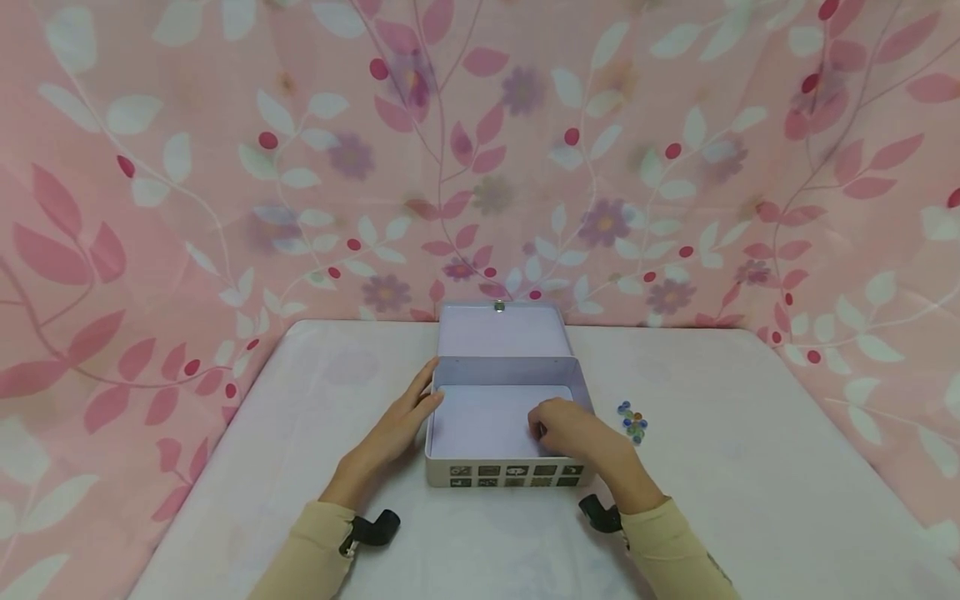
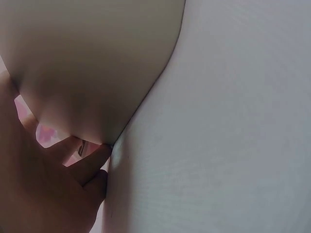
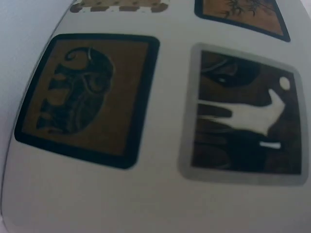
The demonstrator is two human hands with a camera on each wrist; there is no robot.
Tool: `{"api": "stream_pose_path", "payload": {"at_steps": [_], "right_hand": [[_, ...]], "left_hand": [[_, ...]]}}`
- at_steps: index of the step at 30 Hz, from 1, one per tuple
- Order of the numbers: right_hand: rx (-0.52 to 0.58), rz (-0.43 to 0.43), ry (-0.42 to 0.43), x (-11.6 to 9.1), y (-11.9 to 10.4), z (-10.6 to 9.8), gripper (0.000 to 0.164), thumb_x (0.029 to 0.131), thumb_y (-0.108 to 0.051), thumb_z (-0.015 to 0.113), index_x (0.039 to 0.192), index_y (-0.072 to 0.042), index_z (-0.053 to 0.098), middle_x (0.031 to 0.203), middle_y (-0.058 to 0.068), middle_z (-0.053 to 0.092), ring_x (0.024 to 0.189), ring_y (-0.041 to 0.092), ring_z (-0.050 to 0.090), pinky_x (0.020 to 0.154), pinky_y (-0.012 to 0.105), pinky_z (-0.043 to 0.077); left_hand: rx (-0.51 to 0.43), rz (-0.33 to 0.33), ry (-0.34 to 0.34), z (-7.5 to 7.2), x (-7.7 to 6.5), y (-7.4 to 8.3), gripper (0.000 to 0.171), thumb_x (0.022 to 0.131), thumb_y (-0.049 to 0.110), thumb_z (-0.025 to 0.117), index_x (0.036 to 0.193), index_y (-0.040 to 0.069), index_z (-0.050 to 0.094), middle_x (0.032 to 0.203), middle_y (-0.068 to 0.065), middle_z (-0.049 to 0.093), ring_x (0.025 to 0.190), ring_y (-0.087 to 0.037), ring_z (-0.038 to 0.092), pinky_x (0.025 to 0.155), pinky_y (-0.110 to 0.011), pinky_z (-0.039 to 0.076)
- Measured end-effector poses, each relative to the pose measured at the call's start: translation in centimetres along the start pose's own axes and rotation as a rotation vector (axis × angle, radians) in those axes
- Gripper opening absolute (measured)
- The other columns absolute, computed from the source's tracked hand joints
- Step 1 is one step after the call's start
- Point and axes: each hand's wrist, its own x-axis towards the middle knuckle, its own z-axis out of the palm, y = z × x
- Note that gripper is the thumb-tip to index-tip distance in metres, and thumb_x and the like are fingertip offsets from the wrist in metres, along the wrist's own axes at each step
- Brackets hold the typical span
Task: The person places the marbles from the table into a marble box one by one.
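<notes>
rt hand [image 1: 572,427] w/in open box [image 1: 483,423]

The cream box [image 1: 480,421] wears dark square pictures [image 1: 516,471], the backdrop [image 1: 480,167] behind the box is pink, leafy and flowered, and the beads [image 1: 638,417] right of the box are blue, green and amber.

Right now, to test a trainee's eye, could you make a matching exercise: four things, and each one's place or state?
1. left hand
2. right hand
3. marbles
4. hinged lid

A. open at the far side of the box
B. on the table, right of the box
C. against the box's left side
D. curled, over the box's right half

Pairs: 1-C, 2-D, 3-B, 4-A
</notes>
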Motion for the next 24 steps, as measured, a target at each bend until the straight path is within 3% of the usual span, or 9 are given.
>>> {"api": "stream_pose_path", "payload": {"at_steps": [10,20,24], "right_hand": [[-0.004,-0.001,0.017,0.0,-0.1,-0.2,0.015,0.085,0.003,0.061,0.083,-0.01,0.069,0.078,-0.003,0.061,0.075,0.015,0.051,0.072,0.034,0.047],[0.024,-0.067,0.099,-0.5,0.4,-1.0,0.015,0.089,-0.004,0.063,0.101,-0.006,0.072,0.082,-0.002,0.061,0.073,0.012,0.05,0.066,0.029,0.045],[0.005,-0.079,0.179,-1.2,1.0,-2.2,0.016,0.089,-0.007,0.066,0.104,-0.006,0.071,0.083,-0.002,0.061,0.075,0.012,0.051,0.068,0.03,0.046]], "left_hand": [[0.001,-0.004,0.005,0.0,0.0,0.2,0.067,0.101,0.059,0.043,0.158,0.045,0.011,0.165,0.013,0.018,0.152,-0.028,0.026,0.119,-0.06,0.025],[0.006,-0.008,-0.002,0.0,0.1,-0.1,0.067,0.1,0.062,0.041,0.157,0.047,0.009,0.165,0.016,0.016,0.151,-0.031,0.029,0.119,-0.06,0.026],[0.003,-0.012,-0.001,0.0,0.1,-0.1,0.066,0.1,0.063,0.041,0.156,0.049,0.01,0.165,0.017,0.016,0.152,-0.029,0.028,0.119,-0.06,0.026]]}}
